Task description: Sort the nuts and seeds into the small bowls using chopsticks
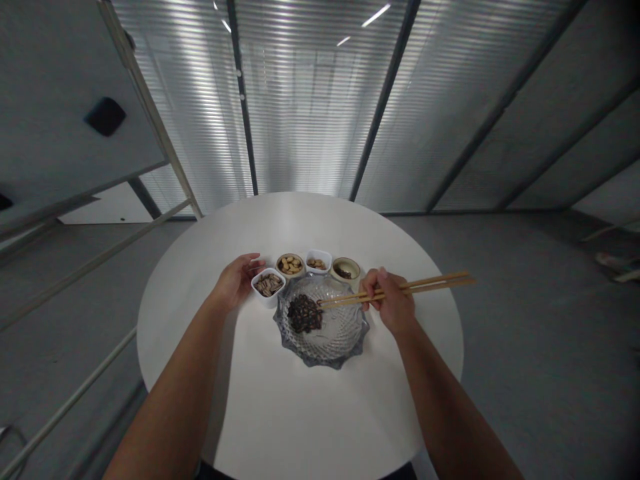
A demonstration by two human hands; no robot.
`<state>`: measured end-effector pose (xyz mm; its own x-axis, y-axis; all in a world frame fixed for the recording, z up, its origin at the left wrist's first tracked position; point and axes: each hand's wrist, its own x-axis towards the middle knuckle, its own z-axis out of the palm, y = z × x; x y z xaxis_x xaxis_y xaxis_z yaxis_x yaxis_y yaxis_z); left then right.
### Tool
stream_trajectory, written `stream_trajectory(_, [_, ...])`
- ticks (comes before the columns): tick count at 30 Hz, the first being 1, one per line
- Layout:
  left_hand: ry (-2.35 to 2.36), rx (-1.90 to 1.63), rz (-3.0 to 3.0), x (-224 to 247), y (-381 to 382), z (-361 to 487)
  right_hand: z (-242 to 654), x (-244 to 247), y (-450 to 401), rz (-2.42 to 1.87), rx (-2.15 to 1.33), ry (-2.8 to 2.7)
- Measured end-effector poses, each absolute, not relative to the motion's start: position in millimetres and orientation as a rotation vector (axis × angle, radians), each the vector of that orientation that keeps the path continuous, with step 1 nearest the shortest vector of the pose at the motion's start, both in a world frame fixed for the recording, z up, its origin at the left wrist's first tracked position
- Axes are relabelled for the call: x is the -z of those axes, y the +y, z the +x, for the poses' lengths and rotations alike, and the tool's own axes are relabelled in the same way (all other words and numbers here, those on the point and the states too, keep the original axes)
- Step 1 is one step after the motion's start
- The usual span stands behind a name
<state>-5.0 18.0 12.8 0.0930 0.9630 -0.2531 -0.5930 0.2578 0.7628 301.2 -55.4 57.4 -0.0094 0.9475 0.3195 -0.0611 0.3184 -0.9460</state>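
My right hand (390, 298) holds a pair of wooden chopsticks (435, 283), their tips at the edge of a pile of dark seeds or beans (304, 313). That pile lies in the left part of a scalloped glass bowl (340, 333). Beside a square white dish (269, 285) of striped seeds is my left hand (239, 280), its fingers apart and nothing in them. Behind the glass bowl stand a round dish (290, 265) of tan nuts, a white dish (319, 261) with some brown nuts, and a round dish (346, 269) with a few dark pieces.
Everything stands on a round white table (310, 413). Beyond its far edge are windows with blinds (300, 120). A metal frame with pale rails (100, 257) is at the left, by a grey panel (60, 80).
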Motion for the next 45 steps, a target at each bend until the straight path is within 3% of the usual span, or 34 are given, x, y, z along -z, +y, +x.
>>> stream_trajectory(33, [0.843, -1.245, 0.522, -19, 14, -2, 296, -54, -63, -1.015, -0.936, -1.476])
stream_trajectory(45, [0.850, -1.259, 0.528, -16, 17, -4, 293, -53, -70, -0.875, -0.301, -1.227])
